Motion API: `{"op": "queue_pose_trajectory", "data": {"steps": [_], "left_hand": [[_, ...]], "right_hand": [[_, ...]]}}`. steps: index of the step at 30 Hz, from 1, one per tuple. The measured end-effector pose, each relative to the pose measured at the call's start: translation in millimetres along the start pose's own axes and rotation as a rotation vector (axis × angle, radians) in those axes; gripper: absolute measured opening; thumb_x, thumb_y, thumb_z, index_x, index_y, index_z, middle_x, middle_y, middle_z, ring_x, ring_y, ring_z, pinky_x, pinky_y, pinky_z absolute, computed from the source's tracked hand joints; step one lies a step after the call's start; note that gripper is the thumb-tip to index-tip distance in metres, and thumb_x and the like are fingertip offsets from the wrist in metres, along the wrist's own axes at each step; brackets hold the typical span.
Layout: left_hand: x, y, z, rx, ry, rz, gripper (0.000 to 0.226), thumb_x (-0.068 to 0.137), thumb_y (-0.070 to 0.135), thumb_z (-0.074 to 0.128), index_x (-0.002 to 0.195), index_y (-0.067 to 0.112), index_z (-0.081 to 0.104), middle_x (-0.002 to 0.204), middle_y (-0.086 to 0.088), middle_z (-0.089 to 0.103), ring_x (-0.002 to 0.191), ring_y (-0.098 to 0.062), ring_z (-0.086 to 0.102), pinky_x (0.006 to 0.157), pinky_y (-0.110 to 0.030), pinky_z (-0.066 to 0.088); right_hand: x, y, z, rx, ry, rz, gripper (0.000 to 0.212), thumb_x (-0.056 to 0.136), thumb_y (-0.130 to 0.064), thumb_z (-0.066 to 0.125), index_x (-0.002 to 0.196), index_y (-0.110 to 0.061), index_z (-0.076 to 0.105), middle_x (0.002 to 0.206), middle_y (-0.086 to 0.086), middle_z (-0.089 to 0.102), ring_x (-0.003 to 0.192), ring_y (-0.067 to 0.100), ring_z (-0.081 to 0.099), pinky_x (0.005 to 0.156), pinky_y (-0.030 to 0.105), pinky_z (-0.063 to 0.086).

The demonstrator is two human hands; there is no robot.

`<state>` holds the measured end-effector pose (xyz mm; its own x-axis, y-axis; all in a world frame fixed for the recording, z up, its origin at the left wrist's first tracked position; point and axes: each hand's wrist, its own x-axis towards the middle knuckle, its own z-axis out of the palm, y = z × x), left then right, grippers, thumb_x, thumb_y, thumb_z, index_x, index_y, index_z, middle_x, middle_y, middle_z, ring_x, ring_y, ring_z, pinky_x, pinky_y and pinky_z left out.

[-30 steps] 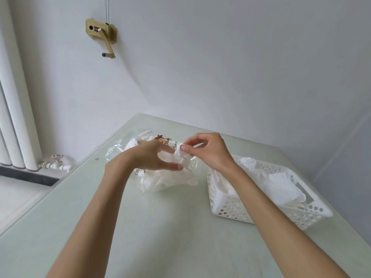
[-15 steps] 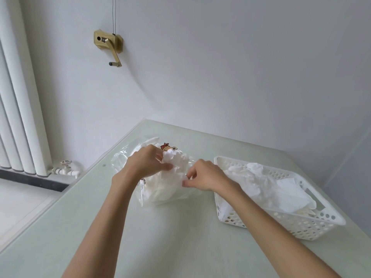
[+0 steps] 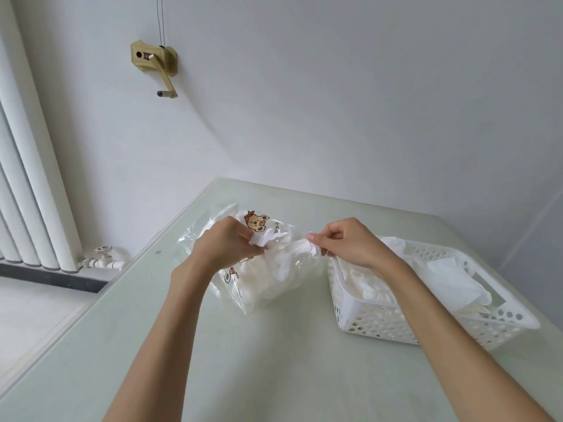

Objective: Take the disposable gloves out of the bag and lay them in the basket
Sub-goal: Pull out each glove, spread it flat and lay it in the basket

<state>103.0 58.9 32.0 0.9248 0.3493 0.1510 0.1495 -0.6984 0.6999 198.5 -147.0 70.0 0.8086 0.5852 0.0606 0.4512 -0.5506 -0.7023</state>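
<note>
Now, beside the white basket (image 3: 396, 324), the left hand (image 3: 222, 248) pinches the clear bag (image 3: 268, 287) at its mouth while the right hand (image 3: 344, 242) pinches a crumpled glove (image 3: 300, 249). Best to hold the bag firm and draw the thin glove out slowly toward the basket.

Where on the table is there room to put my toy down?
The bare tabletop near you, between the two forearms, is free, and so is the far strip behind the bag and basket. It is crowded in the middle, where the left hand and right hand pull a glove from the bag.
</note>
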Motion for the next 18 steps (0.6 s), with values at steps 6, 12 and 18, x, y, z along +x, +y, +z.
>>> {"op": "queue_pose_trajectory", "data": {"steps": [6,12,18], "left_hand": [[1,-2,-2,-0.148,-0.042,-0.064,0.027,0.091,0.029,0.06,0.066,0.023,0.069,0.073,0.007,0.071,0.081,-0.016,0.069,0.061,-0.025,0.042],[1,-7,-9,-0.147,0.012,-0.057,0.016,0.075,0.019,0.077,0.064,0.019,0.066,0.069,0.005,0.069,0.081,-0.023,0.066,0.07,-0.032,0.045],[-3,-9,-22,-0.118,-0.056,-0.077,0.01,0.067,0.016,0.078,0.077,0.016,0.075,0.075,-0.002,0.07,0.073,-0.026,0.06,0.071,-0.032,0.048]], "right_hand": [[1,-7,6,0.17,0.079,-0.002,0.041,0.083,-0.043,0.069,0.06,-0.015,0.05,0.058,-0.002,0.054,0.062,0.013,0.062,0.063,0.02,0.045],[-12,-15,5,0.182,-0.144,-0.052,0.03,0.076,-0.017,0.08,0.073,-0.011,0.051,0.062,0.002,0.066,0.055,0.007,0.064,0.053,0.016,0.043],[1,-25,15,-0.168,-0.148,-0.126,0.033,0.092,-0.017,0.056,0.122,-0.032,0.056,0.083,-0.003,0.073,0.057,0.009,0.064,0.06,0.019,0.046]]}}
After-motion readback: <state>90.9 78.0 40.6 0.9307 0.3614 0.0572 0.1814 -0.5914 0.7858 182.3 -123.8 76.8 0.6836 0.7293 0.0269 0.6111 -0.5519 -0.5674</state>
